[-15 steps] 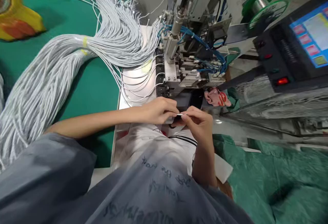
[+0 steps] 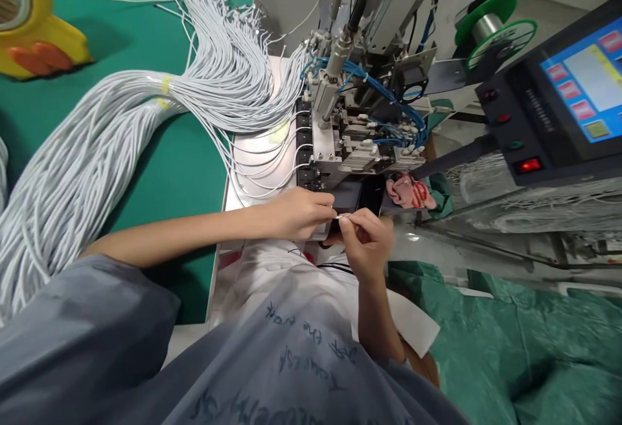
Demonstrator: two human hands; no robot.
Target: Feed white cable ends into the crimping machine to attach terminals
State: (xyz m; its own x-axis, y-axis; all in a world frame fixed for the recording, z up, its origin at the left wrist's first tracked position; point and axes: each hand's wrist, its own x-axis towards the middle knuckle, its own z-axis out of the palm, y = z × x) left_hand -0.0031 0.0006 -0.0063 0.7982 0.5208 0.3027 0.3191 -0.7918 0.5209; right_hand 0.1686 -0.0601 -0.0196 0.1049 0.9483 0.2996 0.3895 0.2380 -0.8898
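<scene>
My left hand (image 2: 299, 212) and my right hand (image 2: 365, 237) meet in front of the machine (image 2: 354, 120), both pinched on the tip of a thin white cord (image 2: 343, 216) held between their fingertips. The hands sit just below the machine's black front block (image 2: 357, 195). A few white cords (image 2: 262, 159) loop across the white plate (image 2: 255, 182) into the machine's left side. A big bundle of white cords (image 2: 121, 133) fans over the green mat at left.
A control box with a touchscreen (image 2: 580, 81) and a red lit switch (image 2: 527, 165) stands at right. A green spool (image 2: 490, 23) sits behind the machine. A yellow tape roll (image 2: 29, 30) lies at top left. Green cloth (image 2: 510, 341) covers the lower right.
Both hands have shifted slightly left and up toward the machine, still pinching the cord tip. The view has moved a little.
</scene>
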